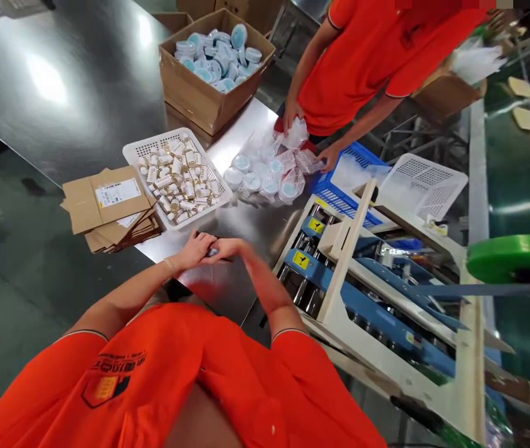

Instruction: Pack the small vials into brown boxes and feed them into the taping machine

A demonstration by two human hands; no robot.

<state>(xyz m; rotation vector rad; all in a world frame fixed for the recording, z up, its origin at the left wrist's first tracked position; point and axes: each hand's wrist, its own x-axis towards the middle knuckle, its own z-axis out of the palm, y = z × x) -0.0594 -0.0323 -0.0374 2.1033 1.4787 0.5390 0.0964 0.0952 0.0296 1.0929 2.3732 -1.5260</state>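
Observation:
My left hand (195, 250) and my right hand (228, 249) meet at the table's near edge, in front of my body. Both have their fingers curled round a small dark thing (212, 252) with a bluish patch; the fingers cover most of it, so its kind is unclear. Just beyond my hands stands a white perforated basket (130, 154) full of small white-and-gold bottles (185, 177). To its left, flattened cardboard boxes (88, 202) lie stacked, the top one bearing a white label.
Clear bags of round blue-and-white tubs (267, 177) lie before a co-worker (349, 81), whose hands touch them. A carton (194, 102) of similar tubs stands behind. On the right are a roller-conveyor machine (339, 280), a blue crate (327, 190) and a green tape roll (512, 256).

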